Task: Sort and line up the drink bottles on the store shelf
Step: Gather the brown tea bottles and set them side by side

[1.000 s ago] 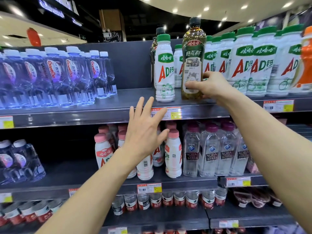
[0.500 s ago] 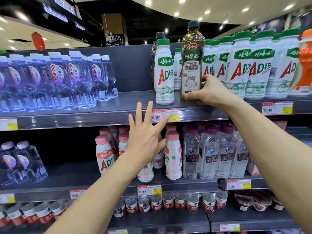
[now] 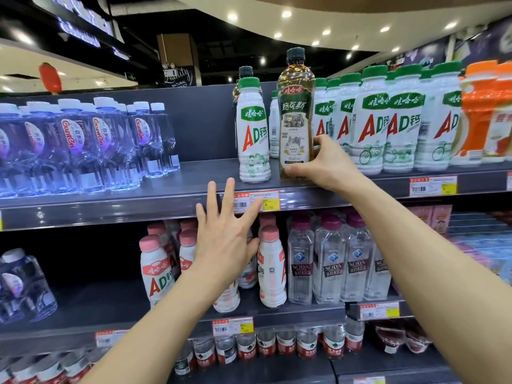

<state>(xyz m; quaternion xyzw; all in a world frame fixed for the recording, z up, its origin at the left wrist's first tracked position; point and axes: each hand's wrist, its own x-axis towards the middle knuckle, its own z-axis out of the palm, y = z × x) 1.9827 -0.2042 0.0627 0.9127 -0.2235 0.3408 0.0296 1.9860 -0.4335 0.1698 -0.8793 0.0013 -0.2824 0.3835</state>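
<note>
A shop: a price tag (image 3: 256, 200) on the shelf (image 3: 110, 209) edge just beside the left hand (image 3: 224, 245), drink bottles (image 3: 374, 120) ranked above.

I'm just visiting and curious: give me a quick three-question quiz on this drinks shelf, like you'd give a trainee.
1. True or false: the right hand grips the amber bottle.
2. The left hand is: A spread open, B a clenched fist, C out of view.
3. Fill in: the white bottle just left of the amber bottle has a ___ cap.
Key: 1 true; 2 A; 3 green.
</note>
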